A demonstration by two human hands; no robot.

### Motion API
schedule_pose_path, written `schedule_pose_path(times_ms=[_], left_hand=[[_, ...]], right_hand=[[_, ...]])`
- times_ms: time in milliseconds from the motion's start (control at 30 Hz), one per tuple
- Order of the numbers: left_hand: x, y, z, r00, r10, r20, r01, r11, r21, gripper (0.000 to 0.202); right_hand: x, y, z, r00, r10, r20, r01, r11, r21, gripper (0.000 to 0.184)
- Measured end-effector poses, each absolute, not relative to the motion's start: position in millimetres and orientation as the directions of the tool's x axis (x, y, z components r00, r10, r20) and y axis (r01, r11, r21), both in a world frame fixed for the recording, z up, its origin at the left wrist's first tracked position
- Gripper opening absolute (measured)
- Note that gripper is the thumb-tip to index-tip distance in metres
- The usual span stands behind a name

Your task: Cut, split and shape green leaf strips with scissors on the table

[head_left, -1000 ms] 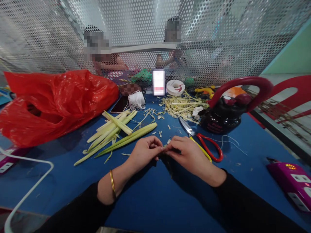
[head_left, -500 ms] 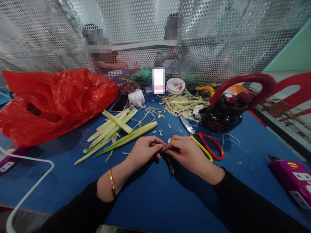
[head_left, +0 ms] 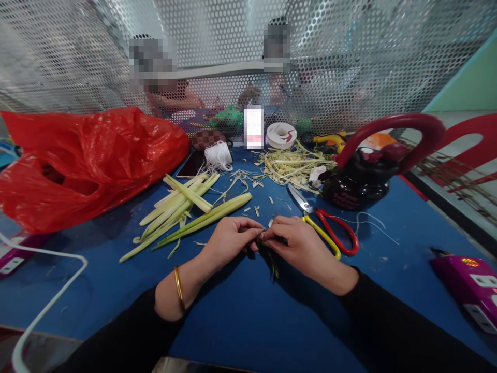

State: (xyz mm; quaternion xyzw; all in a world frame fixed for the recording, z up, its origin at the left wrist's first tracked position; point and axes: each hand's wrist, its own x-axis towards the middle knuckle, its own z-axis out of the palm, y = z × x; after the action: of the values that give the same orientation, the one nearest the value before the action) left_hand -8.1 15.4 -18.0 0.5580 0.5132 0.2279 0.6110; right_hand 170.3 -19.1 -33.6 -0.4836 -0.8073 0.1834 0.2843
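Observation:
My left hand (head_left: 230,239) and my right hand (head_left: 297,243) meet fingertip to fingertip over the blue table (head_left: 240,311). Both pinch a small greenish leaf piece (head_left: 262,236) between them; most of it is hidden by the fingers, and a thin strip hangs down below (head_left: 274,268). A gold bangle (head_left: 179,288) sits on my left wrist. Long pale green leaf strips (head_left: 186,212) lie just beyond my left hand. Red and yellow handled scissors (head_left: 326,230) lie right beside my right hand.
A red plastic bag (head_left: 85,160) fills the left. A black and red kettle (head_left: 365,176), a heap of leaf trimmings (head_left: 291,167), a white tape roll (head_left: 280,135), a phone (head_left: 193,165) and white thread (head_left: 218,156) stand farther back. Purple power strips (head_left: 466,285) lie at the sides. Two people sit behind the perforated screen (head_left: 349,62).
My hands have stayed pinched together on the small piece, shifting only slightly. The view has tilted a little downward.

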Motion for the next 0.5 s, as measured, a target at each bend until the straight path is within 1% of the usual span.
schedule_pose_path(times_ms=[167, 500], left_hand=[[-8.2, 15.7, -13.7, 0.381, 0.838, -0.391, 0.333, 0.271, 0.903, 0.019], [-7.7, 14.1, -18.9, 0.357, 0.854, -0.378, 0.302, 0.277, 0.912, 0.014]], right_hand=[[169.6, -18.4, -33.0, -0.372, 0.892, 0.256, 0.695, 0.45, -0.561, 0.008], [168.5, -18.8, -34.6, -0.379, 0.887, 0.262, 0.687, 0.46, -0.563, 0.008]])
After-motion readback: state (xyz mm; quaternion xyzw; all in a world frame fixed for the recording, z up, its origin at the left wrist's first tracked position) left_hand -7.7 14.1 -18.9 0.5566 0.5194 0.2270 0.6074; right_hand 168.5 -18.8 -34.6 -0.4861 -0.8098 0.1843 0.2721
